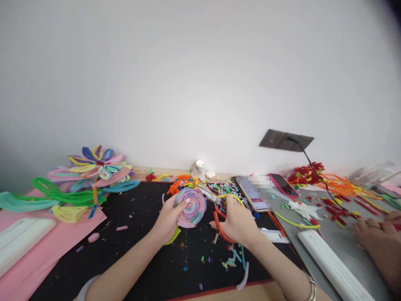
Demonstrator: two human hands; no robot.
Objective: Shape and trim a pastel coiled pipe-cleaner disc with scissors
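My left hand [171, 219] grips a round, flat spiral coil [191, 207] of pastel pink, purple and teal fuzzy stems, thumb pressed on its face. Beside it, my right hand [236, 219] is closed around red-handled scissors [223, 230]. Their metal blades point up and left, just beyond the coil's upper right edge; whether they touch it I cannot tell. A yellow curved strip [233, 197] passes by the right fingers. Orange fuzzy pieces [181, 184] lie behind the coil, and a yellow-green piece [173, 236] shows below my left hand.
Small clippings cover the black mat [125, 259]. A colourful fuzzy-stem flower [98, 167] stands at left. Phones [250, 192] and a white cup [199, 169] sit near the wall. At right are a white power strip [332, 263], a black cable [313, 167] and another person's hands [376, 238].
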